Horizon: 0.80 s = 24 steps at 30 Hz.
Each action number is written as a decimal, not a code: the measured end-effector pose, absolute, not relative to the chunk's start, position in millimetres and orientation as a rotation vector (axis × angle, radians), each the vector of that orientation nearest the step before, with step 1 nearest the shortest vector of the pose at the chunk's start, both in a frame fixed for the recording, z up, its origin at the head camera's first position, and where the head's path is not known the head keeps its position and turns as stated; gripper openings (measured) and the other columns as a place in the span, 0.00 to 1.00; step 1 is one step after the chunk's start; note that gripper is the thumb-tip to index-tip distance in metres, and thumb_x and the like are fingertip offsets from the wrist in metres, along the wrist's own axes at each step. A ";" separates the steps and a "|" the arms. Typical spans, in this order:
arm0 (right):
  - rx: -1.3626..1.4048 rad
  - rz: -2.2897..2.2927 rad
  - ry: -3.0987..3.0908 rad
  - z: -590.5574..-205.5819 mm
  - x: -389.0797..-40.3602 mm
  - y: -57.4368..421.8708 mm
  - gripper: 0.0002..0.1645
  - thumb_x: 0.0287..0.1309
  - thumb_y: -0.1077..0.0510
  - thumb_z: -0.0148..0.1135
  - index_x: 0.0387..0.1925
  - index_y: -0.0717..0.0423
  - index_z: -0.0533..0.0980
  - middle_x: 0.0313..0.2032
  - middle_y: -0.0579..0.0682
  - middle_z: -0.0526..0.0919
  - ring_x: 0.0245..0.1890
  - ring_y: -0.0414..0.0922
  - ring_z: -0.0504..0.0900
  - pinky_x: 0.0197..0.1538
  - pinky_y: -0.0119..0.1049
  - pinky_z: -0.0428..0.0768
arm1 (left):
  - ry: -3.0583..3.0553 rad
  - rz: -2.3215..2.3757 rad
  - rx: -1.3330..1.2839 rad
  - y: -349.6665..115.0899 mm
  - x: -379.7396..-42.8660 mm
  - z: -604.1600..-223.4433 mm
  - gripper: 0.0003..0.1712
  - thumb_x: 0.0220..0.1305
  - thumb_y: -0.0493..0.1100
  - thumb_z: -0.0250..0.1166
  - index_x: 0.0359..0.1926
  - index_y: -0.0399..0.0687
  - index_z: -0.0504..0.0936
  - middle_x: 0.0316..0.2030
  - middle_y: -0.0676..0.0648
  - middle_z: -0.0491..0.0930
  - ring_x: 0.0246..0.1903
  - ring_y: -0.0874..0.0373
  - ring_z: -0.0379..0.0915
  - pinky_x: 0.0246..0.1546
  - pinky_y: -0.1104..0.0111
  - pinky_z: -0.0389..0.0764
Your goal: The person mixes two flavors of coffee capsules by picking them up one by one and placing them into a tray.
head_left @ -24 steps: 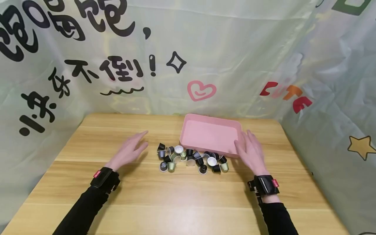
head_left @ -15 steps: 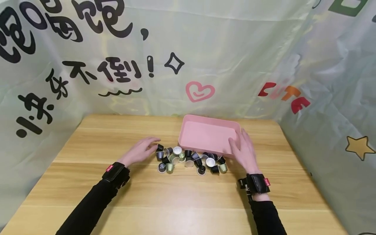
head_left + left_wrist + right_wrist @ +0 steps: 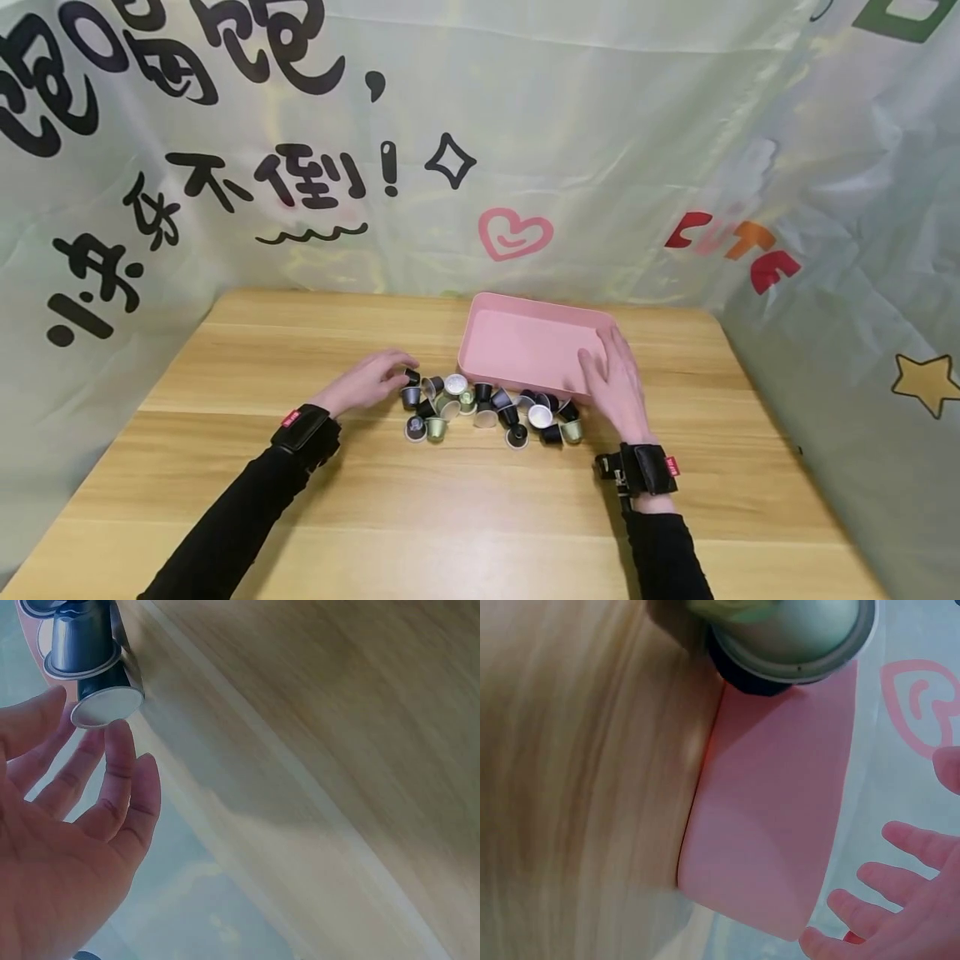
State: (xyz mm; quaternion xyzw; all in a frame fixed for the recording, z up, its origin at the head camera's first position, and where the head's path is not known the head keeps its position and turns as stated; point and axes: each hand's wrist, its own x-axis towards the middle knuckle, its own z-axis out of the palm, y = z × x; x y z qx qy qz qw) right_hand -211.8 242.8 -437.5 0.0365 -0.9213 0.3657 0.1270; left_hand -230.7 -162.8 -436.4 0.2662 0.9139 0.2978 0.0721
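Note:
Several coffee capsules in black, grey, pale green and white lie in a loose cluster along the near side of a pink tray. At the cluster's left end, my left hand reaches to a black capsule. In the left wrist view its fingers bend loosely at the pale lid, with a grey-blue capsule just beyond; no firm grip shows. Over the tray's right end my right hand spreads its fingers, holding nothing. A pale green capsule looms in the right wrist view.
The wooden table extends in front of the capsules and to both sides. Behind and at the sides hangs a printed cloth, close to the table's back edge. Each wrist wears a black strapped device.
My left hand has moved right to the cluster's left end. My right hand has shifted a little left over the tray. The tray and capsules look unmoved.

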 end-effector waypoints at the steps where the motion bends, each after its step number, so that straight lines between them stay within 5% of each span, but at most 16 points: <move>1: 0.107 1.069 -2.678 -437.9 -211.2 243.1 0.40 0.75 0.42 0.47 0.77 0.57 0.54 0.81 0.58 0.44 0.80 0.62 0.45 0.78 0.66 0.46 | 2.743 0.888 0.804 -161.9 -231.4 -436.4 0.19 0.71 0.36 0.57 0.61 0.35 0.76 0.59 0.34 0.78 0.54 0.41 0.78 0.59 0.46 0.79; 10: 0.055 1.104 -2.676 -444.7 -206.8 248.1 0.39 0.74 0.42 0.48 0.77 0.57 0.56 0.80 0.61 0.44 0.79 0.63 0.46 0.77 0.68 0.48 | 2.762 0.831 0.801 -156.8 -233.1 -438.5 0.18 0.71 0.37 0.59 0.58 0.34 0.78 0.55 0.34 0.81 0.46 0.47 0.78 0.53 0.50 0.81; 24: 0.026 1.120 -2.684 -444.7 -210.0 250.2 0.39 0.74 0.39 0.47 0.76 0.56 0.58 0.81 0.59 0.44 0.80 0.63 0.46 0.77 0.69 0.48 | 2.819 0.850 0.615 -153.4 -237.4 -434.8 0.22 0.67 0.33 0.62 0.61 0.32 0.75 0.55 0.33 0.77 0.56 0.37 0.75 0.62 0.45 0.78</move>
